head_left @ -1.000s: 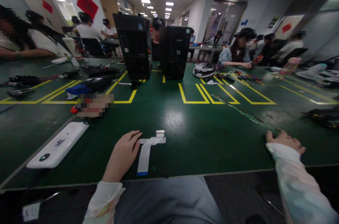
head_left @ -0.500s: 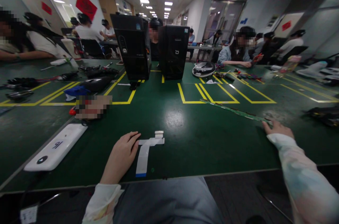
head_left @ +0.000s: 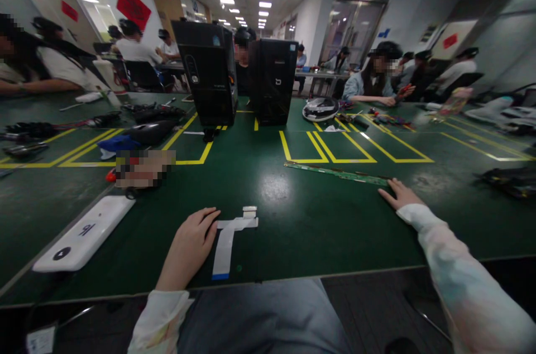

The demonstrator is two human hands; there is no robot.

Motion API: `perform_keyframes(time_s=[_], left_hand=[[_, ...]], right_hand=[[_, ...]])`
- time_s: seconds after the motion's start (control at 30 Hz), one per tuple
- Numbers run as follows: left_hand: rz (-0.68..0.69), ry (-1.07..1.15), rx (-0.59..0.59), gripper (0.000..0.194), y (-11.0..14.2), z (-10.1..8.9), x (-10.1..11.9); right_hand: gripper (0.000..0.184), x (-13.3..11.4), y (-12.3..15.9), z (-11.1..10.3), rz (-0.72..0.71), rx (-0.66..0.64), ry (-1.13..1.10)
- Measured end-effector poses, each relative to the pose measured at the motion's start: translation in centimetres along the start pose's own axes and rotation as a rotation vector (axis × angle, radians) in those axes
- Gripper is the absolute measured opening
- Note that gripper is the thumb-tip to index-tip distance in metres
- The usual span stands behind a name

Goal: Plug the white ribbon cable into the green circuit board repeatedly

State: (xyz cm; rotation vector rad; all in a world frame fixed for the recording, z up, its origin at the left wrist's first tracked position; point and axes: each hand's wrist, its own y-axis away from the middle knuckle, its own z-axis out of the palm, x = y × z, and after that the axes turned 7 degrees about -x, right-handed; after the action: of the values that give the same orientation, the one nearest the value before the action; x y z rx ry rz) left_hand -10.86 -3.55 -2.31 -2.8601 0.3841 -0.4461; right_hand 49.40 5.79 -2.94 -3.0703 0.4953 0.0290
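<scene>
My left hand [head_left: 190, 245] lies palm down on the green table, its fingers stretched out. Its fingertips touch or nearly touch the left end of a white flat ribbon cable [head_left: 224, 248]. The cable is bent, with a connector at the top and a blue tip towards me. Further right, my right hand [head_left: 402, 195] rests with thumb and fingers apart at the right end of a long, narrow green circuit board [head_left: 337, 173]. The fingers touch that end, while the thumb stays clear of it. The board lies slightly slanted just below the yellow tape lines.
Two black computer towers [head_left: 205, 75] [head_left: 274, 83] stand at the back. A white power bank-like device [head_left: 86, 234] lies at left, near a partly blurred object [head_left: 144, 170]. Dark cables [head_left: 508, 183] sit at far right. Other people [head_left: 379, 72] sit around the tables.
My right hand and the circuit board have moved left across the table. The right thumb now sits apart from the board. My left hand and the ribbon cable stay in place.
</scene>
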Motion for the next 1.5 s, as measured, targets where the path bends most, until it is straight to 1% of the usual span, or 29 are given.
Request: perform_keyframes(time_s=[0.1,0.2,0.33,0.47,0.53,0.6,0.7,0.83,0.93,1.0,1.17,1.27,1.37,1.5], left_hand=[[-0.002,0.002,0.000,0.040,0.0,0.0,0.1],[-0.001,0.003,0.002,0.040,0.0,-0.1,0.1],[-0.009,0.003,0.000,0.040,0.1,-0.2,0.2],[-0.009,-0.005,-0.007,0.041,0.0,-0.2,0.2],[-0.005,-0.003,-0.003,0.040,0.0,-0.2,0.2],[-0.002,-0.001,0.004,0.040,0.0,-0.1,0.2],[0.003,-0.013,-0.002,0.040,0.0,-0.1,0.1],[0.014,-0.022,-0.001,0.041,0.0,0.0,0.1],[0.016,-0.023,0.007,0.041,0.0,0.0,0.1],[0.014,-0.026,0.003,0.041,0.0,0.0,0.1],[0.025,-0.036,0.004,0.041,0.0,0.1,0.1],[0.024,-0.039,0.001,0.041,0.0,0.0,0.1],[0.022,-0.040,-0.002,0.041,0.0,0.1,0.0],[0.026,-0.034,0.005,0.040,0.0,0.1,0.0]], right_hand=[[0.062,-1.7,-0.1,0.3,-0.110,-0.029,-0.014],[0.064,-4.3,0.2,0.6,-0.219,-0.014,-0.041],[0.069,-9.0,1.4,0.8,-0.354,-0.002,-0.075],[0.073,-14.1,3.3,0.7,-0.527,0.007,-0.118],[0.073,-16.4,4.4,0.7,-0.590,0.014,-0.131],[0.072,-18.5,5.5,0.6,-0.609,0.024,-0.129],[0.071,-21.3,7.1,0.6,-0.586,0.045,-0.116],[0.067,-24.2,8.9,0.6,-0.567,0.093,-0.104],[0.066,-25.7,9.9,0.6,-0.577,0.129,-0.078],[0.063,-26.3,10.3,0.5,-0.597,0.149,-0.076],[0.056,-26.4,10.2,0.2,-0.656,0.242,-0.128],[0.047,-26.4,9.7,-0.1,-0.811,0.275,-0.176],[0.041,-27.0,8.9,-0.3,-0.981,0.244,-0.211],[0.036,-28.1,7.7,-0.1,-1.065,0.220,-0.249]])
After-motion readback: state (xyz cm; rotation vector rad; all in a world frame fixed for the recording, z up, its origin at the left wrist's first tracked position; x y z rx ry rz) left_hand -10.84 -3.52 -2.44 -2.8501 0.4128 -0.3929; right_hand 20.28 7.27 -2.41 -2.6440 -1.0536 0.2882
